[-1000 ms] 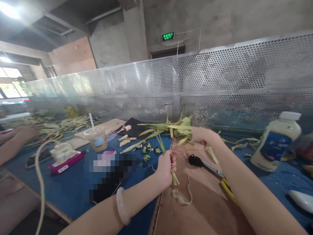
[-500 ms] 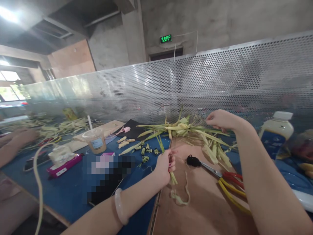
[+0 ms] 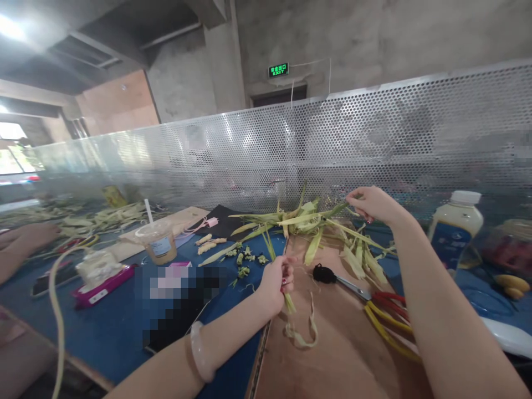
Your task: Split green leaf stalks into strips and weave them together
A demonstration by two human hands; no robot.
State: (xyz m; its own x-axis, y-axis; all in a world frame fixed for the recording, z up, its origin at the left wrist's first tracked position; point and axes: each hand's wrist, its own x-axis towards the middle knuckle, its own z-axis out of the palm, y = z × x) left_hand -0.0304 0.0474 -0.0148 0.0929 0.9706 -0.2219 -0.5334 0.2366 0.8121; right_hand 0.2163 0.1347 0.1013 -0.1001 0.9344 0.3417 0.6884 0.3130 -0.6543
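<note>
Head view: left hand (image 3: 275,281) fisted tight round leaf-strip bundle (image 3: 288,302) at the brown board's (image 3: 344,349) left edge. Right hand (image 3: 374,203) pinches long leaf (image 3: 320,215) above the board's far edge.

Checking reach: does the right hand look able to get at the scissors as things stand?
Probably not at once: the right hand pinches a leaf strip; the scissors lie uncovered below its forearm.

Left hand (image 3: 275,282) around leaf bundle (image 3: 277,265), right hand (image 3: 373,203) pinching leaf strip (image 3: 316,215)
</note>
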